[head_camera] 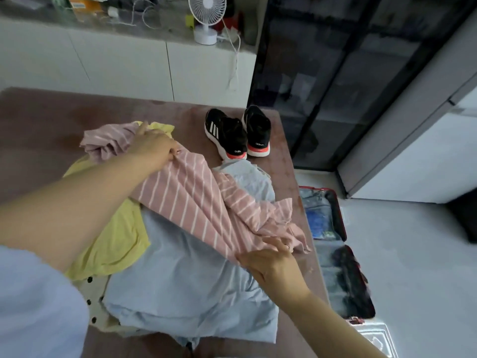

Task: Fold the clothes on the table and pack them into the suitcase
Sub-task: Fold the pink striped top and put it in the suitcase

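Plainly, from the head view, we see both hands set well apart, each clamped on the pink striped garment [196,202]; the left hand [152,146] grips a bunch of it at the far end, the right hand [271,262] pinches gathered cloth at the near right end, and the fabric runs slantwise between them. Under it on the table [38,130] lies a heap of unfolded clothes: a yellow garment [116,236] at the left, a light blue garment [185,280] in the middle and front, and a cream piece with black buttons [95,293] at the near left edge. Farther back a pair of black sneakers [237,133] stands side by side on the tabletop, apart from the heap. On the floor just right of the table the suitcase [341,223] lies open, red-rimmed; its far half holds pale and blue items under a clear cover, its near half holds something dark; we cannot tell what these are. Behind, a white fan [206,19] stands on a counter [103,24].
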The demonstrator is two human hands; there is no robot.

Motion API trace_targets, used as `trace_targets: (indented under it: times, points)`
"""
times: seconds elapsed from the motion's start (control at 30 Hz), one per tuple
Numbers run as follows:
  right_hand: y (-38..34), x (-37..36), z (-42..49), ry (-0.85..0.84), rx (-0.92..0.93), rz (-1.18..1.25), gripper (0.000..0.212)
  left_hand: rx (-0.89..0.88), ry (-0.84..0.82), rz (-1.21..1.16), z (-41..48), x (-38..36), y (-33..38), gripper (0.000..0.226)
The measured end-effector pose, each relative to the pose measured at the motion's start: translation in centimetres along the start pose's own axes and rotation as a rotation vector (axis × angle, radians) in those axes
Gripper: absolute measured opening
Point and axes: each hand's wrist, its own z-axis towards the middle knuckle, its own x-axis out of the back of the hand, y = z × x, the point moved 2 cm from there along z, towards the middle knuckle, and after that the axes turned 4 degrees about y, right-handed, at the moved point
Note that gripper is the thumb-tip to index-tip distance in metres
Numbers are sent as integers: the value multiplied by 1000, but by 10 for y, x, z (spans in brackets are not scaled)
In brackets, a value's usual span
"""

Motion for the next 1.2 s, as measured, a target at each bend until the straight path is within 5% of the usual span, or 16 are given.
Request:
trace_targets:
  times: [0.23,0.4,0.53,0.67,0.87,1.07,1.2]
  points:
    - [12,21,-31,-165,-133,-38,42,-238,59,-310,-48,36,32,11]
    - [9,43,21,-125,-474,297,57,-567,191,-255,-144,44,74,27]
    - [-13,33,67,-414,-204,351,79,-615,159,-322,-197,31,112,25]
    - [-17,28,69,-689,68,74,33,-537,164,-323,-224,11,103,18]
    - [-15,28,25,-521,260,-36,22,-110,132,-105,-237,-11,60,112]
    - [3,34,-26,-502,148,-319,18,148,-4,-344,-227,2,30,51]
    - [-3,60,-23,-350,56,-57,16,72,-146,-472,-234,10,10,45]
